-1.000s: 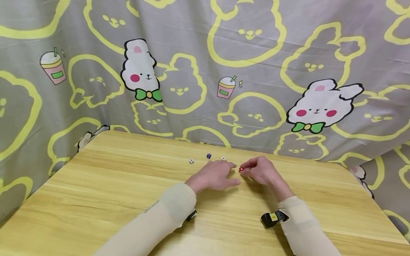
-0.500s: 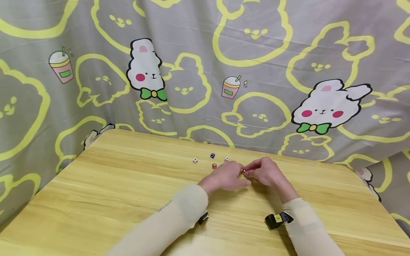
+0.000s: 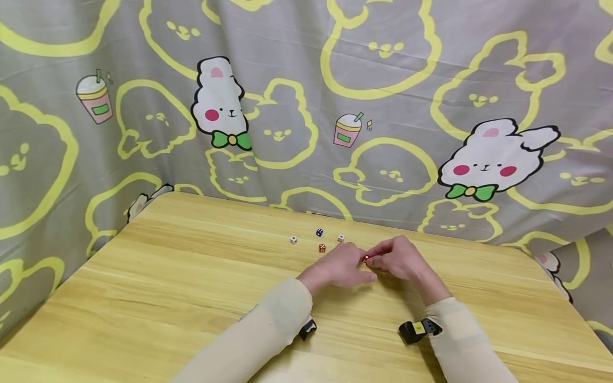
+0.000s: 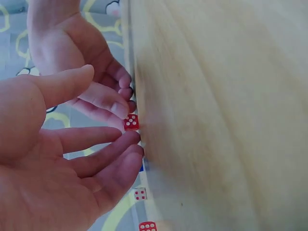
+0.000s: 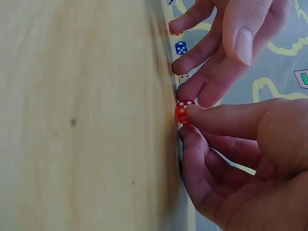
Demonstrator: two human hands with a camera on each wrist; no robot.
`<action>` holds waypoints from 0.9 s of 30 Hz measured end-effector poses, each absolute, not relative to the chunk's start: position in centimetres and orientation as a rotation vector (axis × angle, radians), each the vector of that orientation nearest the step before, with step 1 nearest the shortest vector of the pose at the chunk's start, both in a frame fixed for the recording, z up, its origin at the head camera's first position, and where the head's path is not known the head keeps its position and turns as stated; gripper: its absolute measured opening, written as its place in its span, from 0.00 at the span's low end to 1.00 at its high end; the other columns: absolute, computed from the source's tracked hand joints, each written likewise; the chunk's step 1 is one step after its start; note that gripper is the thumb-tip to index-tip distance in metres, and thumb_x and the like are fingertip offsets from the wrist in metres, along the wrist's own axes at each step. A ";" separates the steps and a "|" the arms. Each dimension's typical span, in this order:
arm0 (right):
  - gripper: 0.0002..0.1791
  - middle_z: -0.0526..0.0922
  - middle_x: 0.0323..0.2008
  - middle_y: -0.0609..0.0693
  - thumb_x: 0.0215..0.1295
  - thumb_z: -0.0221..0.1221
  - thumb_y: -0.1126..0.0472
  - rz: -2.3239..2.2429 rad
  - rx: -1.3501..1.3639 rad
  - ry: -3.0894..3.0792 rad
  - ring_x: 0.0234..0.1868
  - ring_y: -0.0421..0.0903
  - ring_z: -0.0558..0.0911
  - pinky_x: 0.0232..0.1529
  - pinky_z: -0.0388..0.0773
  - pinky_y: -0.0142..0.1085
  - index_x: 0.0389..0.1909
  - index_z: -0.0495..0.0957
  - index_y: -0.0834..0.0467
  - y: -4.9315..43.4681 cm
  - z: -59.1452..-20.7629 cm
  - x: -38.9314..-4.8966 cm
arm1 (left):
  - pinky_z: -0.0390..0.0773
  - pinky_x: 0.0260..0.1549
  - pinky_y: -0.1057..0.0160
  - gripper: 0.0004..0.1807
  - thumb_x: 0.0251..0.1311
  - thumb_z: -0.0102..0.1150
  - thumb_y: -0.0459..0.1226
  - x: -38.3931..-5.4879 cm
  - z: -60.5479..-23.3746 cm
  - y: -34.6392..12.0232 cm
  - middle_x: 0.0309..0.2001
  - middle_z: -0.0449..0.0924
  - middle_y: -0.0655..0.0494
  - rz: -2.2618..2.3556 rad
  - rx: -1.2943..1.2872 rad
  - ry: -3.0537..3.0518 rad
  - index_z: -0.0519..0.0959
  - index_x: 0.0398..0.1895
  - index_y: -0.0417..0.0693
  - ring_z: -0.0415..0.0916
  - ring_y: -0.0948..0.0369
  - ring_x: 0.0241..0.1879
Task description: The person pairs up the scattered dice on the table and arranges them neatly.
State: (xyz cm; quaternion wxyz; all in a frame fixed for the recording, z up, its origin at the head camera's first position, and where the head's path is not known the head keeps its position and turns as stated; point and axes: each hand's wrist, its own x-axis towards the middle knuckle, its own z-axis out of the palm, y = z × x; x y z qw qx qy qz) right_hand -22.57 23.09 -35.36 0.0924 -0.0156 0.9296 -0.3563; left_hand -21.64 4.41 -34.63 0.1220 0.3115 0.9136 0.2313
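Note:
My right hand (image 3: 398, 259) pinches a red die (image 5: 183, 110) with white pips, its thumb lying against one face, low at the tabletop. Close on the left, my left hand (image 3: 342, 266) reaches toward that die with palm turned inward and fingers loosely extended. Its fingertips (image 4: 134, 144) are down by the table surface, beside the die; whether they touch it I cannot tell. Beyond the left hand lie another red die (image 3: 322, 248), a blue die (image 3: 319, 232) and two white dice, one left (image 3: 293, 239) and one right (image 3: 340, 238). A sliver of blue (image 5: 181, 86) shows behind the left fingers.
The wooden table (image 3: 158, 276) spreads out on both sides of the hands. A grey curtain (image 3: 287, 106) with yellow outlines and rabbit prints hangs along its back edge. Black wrist cameras (image 3: 414, 332) sit under the sleeves.
My left hand has shifted right toward the pinched die, uncovering the red die behind it. The right hand has barely moved, still gripping its die. The head view has turned slightly left.

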 end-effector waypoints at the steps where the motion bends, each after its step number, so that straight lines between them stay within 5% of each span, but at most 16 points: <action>1: 0.09 0.92 0.37 0.51 0.64 0.72 0.63 -1.062 -0.041 2.756 0.34 0.42 0.82 0.36 0.79 0.33 0.44 0.91 0.60 23.0 -35.4 -22.6 | 0.75 0.54 0.67 0.26 0.72 0.65 0.49 -21.6 -34.6 4.3 0.39 0.84 0.55 0.691 0.895 2.658 0.81 0.66 0.45 0.74 0.63 0.38; 4: 0.08 0.91 0.37 0.50 0.65 0.72 0.63 -1.068 -0.032 2.746 0.35 0.43 0.81 0.37 0.78 0.34 0.44 0.91 0.60 23.0 -35.5 -22.5 | 0.75 0.50 0.67 0.26 0.72 0.65 0.49 -21.5 -34.5 4.1 0.41 0.84 0.56 0.742 0.852 2.633 0.81 0.67 0.46 0.73 0.64 0.42; 8: 0.09 0.91 0.38 0.51 0.64 0.72 0.64 -1.078 -0.036 2.737 0.36 0.44 0.81 0.37 0.78 0.34 0.44 0.91 0.60 22.9 -35.4 -22.4 | 0.68 0.33 0.69 0.23 0.72 0.66 0.45 -21.4 -34.4 3.8 0.23 0.68 0.60 0.875 0.796 2.558 0.83 0.64 0.44 0.65 0.65 0.27; 12: 0.09 0.92 0.39 0.52 0.64 0.72 0.64 -1.086 -0.054 2.725 0.37 0.43 0.82 0.38 0.79 0.33 0.44 0.91 0.60 22.8 -35.4 -22.1 | 0.58 0.23 0.68 0.13 0.71 0.67 0.43 -21.2 -34.6 3.7 0.17 0.56 0.63 1.009 0.698 2.487 0.87 0.49 0.44 0.56 0.65 0.19; 15: 0.09 0.92 0.40 0.53 0.64 0.72 0.64 -1.091 -0.070 2.711 0.38 0.43 0.82 0.38 0.80 0.33 0.44 0.91 0.61 22.5 -35.4 -21.9 | 0.60 0.23 0.69 0.10 0.70 0.68 0.42 -21.1 -34.7 3.5 0.18 0.62 0.62 1.102 0.596 2.438 0.86 0.43 0.44 0.60 0.65 0.20; 20: 0.08 0.91 0.39 0.53 0.64 0.71 0.65 -1.087 -0.072 2.702 0.37 0.43 0.82 0.37 0.80 0.33 0.44 0.91 0.61 22.1 -35.3 -21.4 | 0.70 0.30 0.70 0.16 0.68 0.70 0.39 -20.8 -34.9 3.0 0.36 0.81 0.58 1.257 0.447 2.345 0.86 0.54 0.41 0.73 0.64 0.31; 27: 0.08 0.89 0.32 0.48 0.62 0.73 0.66 -1.153 -0.083 2.650 0.33 0.41 0.80 0.34 0.79 0.34 0.42 0.91 0.62 21.3 -35.4 -20.9 | 0.76 0.38 0.64 0.13 0.64 0.72 0.35 -20.5 -35.1 2.0 0.42 0.87 0.54 1.410 0.316 2.246 0.88 0.49 0.40 0.78 0.60 0.39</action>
